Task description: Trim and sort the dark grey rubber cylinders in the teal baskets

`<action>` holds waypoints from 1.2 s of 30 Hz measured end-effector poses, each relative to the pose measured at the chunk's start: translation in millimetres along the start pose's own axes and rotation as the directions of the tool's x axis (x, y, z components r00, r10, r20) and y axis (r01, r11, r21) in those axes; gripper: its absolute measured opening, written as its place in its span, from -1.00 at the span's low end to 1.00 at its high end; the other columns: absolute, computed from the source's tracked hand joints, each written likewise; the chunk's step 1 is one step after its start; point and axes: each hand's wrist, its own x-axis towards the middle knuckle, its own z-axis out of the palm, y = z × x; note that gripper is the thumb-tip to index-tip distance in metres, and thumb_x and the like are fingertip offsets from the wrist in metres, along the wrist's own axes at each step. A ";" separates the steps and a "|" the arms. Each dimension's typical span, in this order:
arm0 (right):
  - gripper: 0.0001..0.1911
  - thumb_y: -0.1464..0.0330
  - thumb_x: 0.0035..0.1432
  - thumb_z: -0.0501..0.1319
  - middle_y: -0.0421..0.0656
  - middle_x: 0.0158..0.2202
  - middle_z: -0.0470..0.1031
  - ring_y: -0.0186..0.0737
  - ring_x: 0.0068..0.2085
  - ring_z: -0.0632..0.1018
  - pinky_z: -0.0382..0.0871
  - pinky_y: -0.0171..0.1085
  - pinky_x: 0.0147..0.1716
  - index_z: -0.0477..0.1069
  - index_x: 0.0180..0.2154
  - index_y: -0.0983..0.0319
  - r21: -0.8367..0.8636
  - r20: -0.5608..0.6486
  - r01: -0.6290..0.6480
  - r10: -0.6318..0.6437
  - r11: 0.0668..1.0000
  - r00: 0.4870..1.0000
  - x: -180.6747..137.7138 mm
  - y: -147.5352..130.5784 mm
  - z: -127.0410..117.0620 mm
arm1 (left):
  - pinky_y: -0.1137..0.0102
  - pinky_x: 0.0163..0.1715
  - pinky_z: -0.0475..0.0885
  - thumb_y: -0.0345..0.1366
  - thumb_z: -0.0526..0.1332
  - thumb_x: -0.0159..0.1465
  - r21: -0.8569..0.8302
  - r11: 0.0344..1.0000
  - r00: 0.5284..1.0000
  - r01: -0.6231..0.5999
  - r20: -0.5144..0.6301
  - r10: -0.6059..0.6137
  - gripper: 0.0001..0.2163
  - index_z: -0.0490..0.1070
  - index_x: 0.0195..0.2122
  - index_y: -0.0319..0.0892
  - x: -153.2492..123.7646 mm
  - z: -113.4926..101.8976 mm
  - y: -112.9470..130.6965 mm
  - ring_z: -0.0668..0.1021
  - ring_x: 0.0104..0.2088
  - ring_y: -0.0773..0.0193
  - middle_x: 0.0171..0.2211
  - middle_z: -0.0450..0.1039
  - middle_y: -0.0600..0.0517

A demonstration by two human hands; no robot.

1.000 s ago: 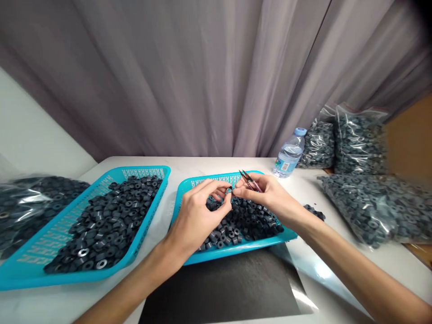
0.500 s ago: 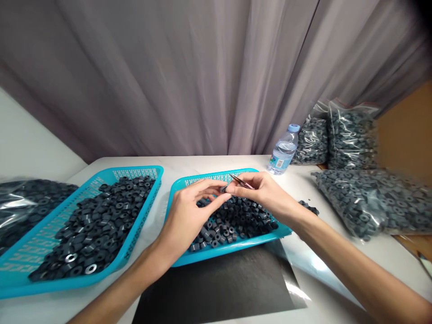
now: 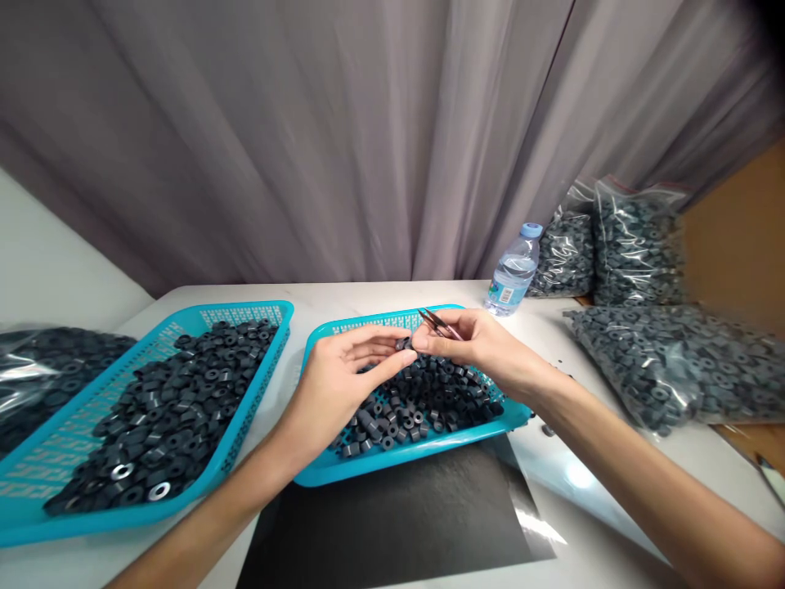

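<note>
My left hand (image 3: 334, 384) hovers over the right blue tray (image 3: 392, 464), thumb and fingers pinched on a small dark ring part (image 3: 403, 344). My right hand (image 3: 478, 348) meets it fingertip to fingertip and grips small snips (image 3: 437, 323) whose blades point up and left. Below both hands the tray holds a heap of dark ring parts (image 3: 423, 401).
A second blue tray (image 3: 79, 515) of dark rings sits at left, a clear bag of rings (image 3: 37, 376) beyond it. A water bottle (image 3: 513, 270) and several bags of rings (image 3: 638, 245) stand at right. A black sheet (image 3: 398, 523) lies in front. Grey curtain behind.
The view has shifted slightly, so trays sit further left. My hands stay joined over the right tray; the left palm has turned more upward.
</note>
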 end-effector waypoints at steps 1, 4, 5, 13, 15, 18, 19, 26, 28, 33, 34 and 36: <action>-0.67 0.09 0.08 0.41 -0.27 -0.42 0.42 -0.35 -0.39 0.31 0.13 -0.29 -0.33 0.53 -0.32 0.23 0.003 0.000 -0.003 0.003 1.000 1.000 -0.4 -1.0 -0.1 | 0.46 -0.05 0.59 -0.27 0.47 0.14 -0.018 1.000 1.000 0.016 0.013 -0.015 -0.79 0.62 -0.20 -0.15 0.4 -0.4 1.4 0.69 -0.17 0.24 -0.22 0.69 0.07; -0.67 0.09 0.09 0.41 -0.26 -0.42 0.43 -0.36 -0.42 0.29 0.11 -0.29 -0.37 0.52 -0.33 0.23 0.000 0.000 -0.011 0.011 1.000 1.000 -1.8 -4.4 0.2 | 0.44 -0.06 0.60 -0.27 0.47 0.14 -0.064 0.996 0.996 0.069 0.053 -0.065 -0.79 0.63 -0.21 -0.17 1.2 -2.1 5.8 0.70 -0.16 0.21 -0.21 0.69 0.05; -0.66 0.08 0.09 0.40 -0.25 -0.42 0.44 -0.37 -0.43 0.29 0.11 -0.29 -0.38 0.52 -0.33 0.23 -0.001 0.001 -0.011 0.011 1.000 1.000 -2.3 -5.4 0.3 | 0.43 -0.06 0.61 -0.26 0.47 0.14 -0.076 0.994 0.995 0.082 0.065 -0.077 -0.79 0.63 -0.21 -0.17 1.5 -2.8 6.9 0.70 -0.16 0.21 -0.21 0.70 0.04; -0.62 0.04 0.10 0.38 -0.23 -0.43 0.45 -0.34 -0.44 0.34 0.12 -0.28 -0.43 0.49 -0.32 0.23 -0.016 0.013 -0.005 0.005 1.000 1.000 -3.9 -8.7 1.1 | 0.35 -0.02 0.60 -0.32 0.46 0.13 -0.103 0.986 0.988 0.133 0.095 -0.123 -0.78 0.62 -0.18 -0.17 2.4 -4.6 10.9 0.70 -0.13 0.16 -0.16 0.69 0.00; -0.59 0.02 0.07 0.39 -0.21 -0.42 0.46 -0.32 -0.42 0.38 0.14 -0.27 -0.43 0.48 -0.32 0.23 -0.030 0.004 -0.003 0.003 1.000 1.000 -3.7 -9.2 1.9 | 0.31 -0.01 0.59 -0.31 0.45 0.13 -0.089 0.986 0.987 0.139 0.091 -0.131 -0.78 0.62 -0.18 -0.17 1.9 -4.3 12.5 0.70 -0.13 0.14 -0.16 0.69 -0.01; -0.59 0.02 0.04 0.41 -0.21 -0.41 0.47 -0.30 -0.39 0.41 0.17 -0.27 -0.40 0.46 -0.33 0.23 -0.039 -0.014 0.015 -0.016 0.999 1.000 -3.1 -9.7 3.3 | 0.29 -0.01 0.60 -0.31 0.45 0.13 -0.067 0.988 0.987 0.140 0.088 -0.134 -0.79 0.61 -0.20 -0.17 1.1 -3.5 14.6 0.70 -0.13 0.12 -0.17 0.69 -0.02; -0.59 0.03 0.04 0.41 -0.22 -0.41 0.48 -0.30 -0.38 0.41 0.18 -0.27 -0.38 0.45 -0.33 0.23 -0.034 -0.016 0.022 -0.023 0.999 1.000 -2.8 -9.7 3.6 | 0.30 -0.02 0.60 -0.31 0.45 0.13 -0.065 0.989 0.988 0.134 0.088 -0.128 -0.80 0.61 -0.21 -0.17 0.9 -3.2 15.0 0.70 -0.14 0.13 -0.17 0.69 -0.01; -0.63 0.10 0.03 0.44 -0.23 -0.41 0.50 -0.31 -0.38 0.44 0.21 -0.27 -0.34 0.45 -0.32 0.23 -0.012 -0.007 0.029 -0.029 1.000 1.000 -2.9 -8.9 3.3 | 0.32 -0.02 0.61 -0.32 0.46 0.11 -0.073 0.991 0.990 0.114 0.096 -0.107 -0.80 0.60 -0.22 -0.17 0.8 -1.9 13.7 0.70 -0.14 0.14 -0.17 0.69 0.01; -0.63 0.10 0.03 0.43 -0.22 -0.40 0.50 -0.31 -0.38 0.44 0.20 -0.27 -0.35 0.45 -0.31 0.23 -0.011 -0.004 0.022 -0.022 1.000 1.000 -3.0 -8.9 2.8 | 0.32 -0.03 0.62 -0.32 0.47 0.09 -0.090 0.991 0.990 0.104 0.108 -0.094 -0.77 0.61 -0.20 -0.17 0.5 -2.4 12.8 0.71 -0.15 0.15 -0.18 0.70 0.02; -0.52 0.07 0.00 0.45 -0.22 -0.42 0.49 -0.29 -0.40 0.44 0.17 -0.29 -0.41 0.46 -0.16 0.24 -0.013 -0.054 -0.044 0.043 0.999 0.998 -3.0 -8.3 0.8 | 0.27 -0.02 0.62 -0.33 0.45 0.11 -0.076 0.990 0.983 0.122 0.150 -0.110 -0.74 0.63 -0.15 -0.13 -0.1 -5.7 10.3 0.71 -0.18 0.13 -0.25 0.70 0.03; -0.51 0.08 0.00 0.45 -0.23 -0.42 0.49 -0.30 -0.40 0.44 0.16 -0.29 -0.42 0.46 -0.13 0.24 -0.009 -0.065 -0.047 0.046 0.999 0.997 -3.1 -7.8 0.4 | 0.28 -0.01 0.61 -0.33 0.45 0.12 -0.076 0.988 0.980 0.135 0.156 -0.121 -0.76 0.63 -0.15 -0.13 -0.1 -5.9 10.1 0.71 -0.17 0.13 -0.25 0.70 0.02; -0.52 0.10 0.00 0.46 -0.24 -0.43 0.49 -0.31 -0.40 0.44 0.16 -0.30 -0.42 0.46 -0.12 0.23 -0.001 -0.069 -0.040 0.040 0.999 0.997 -3.4 -6.9 -0.4 | 0.29 0.00 0.60 -0.34 0.44 0.13 -0.085 0.984 0.976 0.157 0.164 -0.142 -0.78 0.63 -0.16 -0.13 0.1 -5.6 10.8 0.70 -0.14 0.14 -0.21 0.70 0.01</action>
